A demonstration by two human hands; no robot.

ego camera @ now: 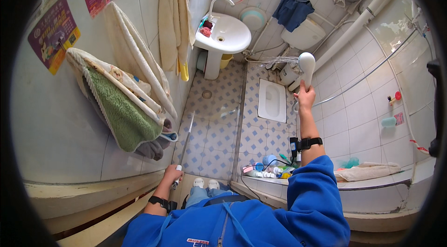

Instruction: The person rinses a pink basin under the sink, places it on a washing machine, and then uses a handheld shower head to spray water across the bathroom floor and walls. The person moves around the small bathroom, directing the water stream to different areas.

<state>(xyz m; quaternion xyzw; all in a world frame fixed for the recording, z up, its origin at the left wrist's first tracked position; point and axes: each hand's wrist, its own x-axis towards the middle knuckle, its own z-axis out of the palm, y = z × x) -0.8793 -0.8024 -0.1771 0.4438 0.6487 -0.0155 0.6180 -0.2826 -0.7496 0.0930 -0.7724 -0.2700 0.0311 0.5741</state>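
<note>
My right hand (pixel 306 96) is stretched forward and grips a white handheld shower head (pixel 307 62) by its handle. A spray of water (pixel 281 59) leaves its face towards the left. The shower's metal hose (pixel 363 77) curves away to the right wall. Low at the left, my left hand (pixel 171 174) is closed around the white grip of a long thin pole (pixel 185 142). The pole slants forward over the patterned tile floor (pixel 213 128); what its far end is cannot be made out. A white squat toilet pan (pixel 272 102) lies in the floor, left of my right forearm.
A pedestal washbasin (pixel 232 34) stands at the back, with a cistern (pixel 303 32) to its right. Towels (pixel 125 114) hang along the left wall. Bottles (pixel 269 170) crowd a ledge beside my right arm. A floor drain (pixel 206 94) and a raised strip (pixel 239 114) mark the floor.
</note>
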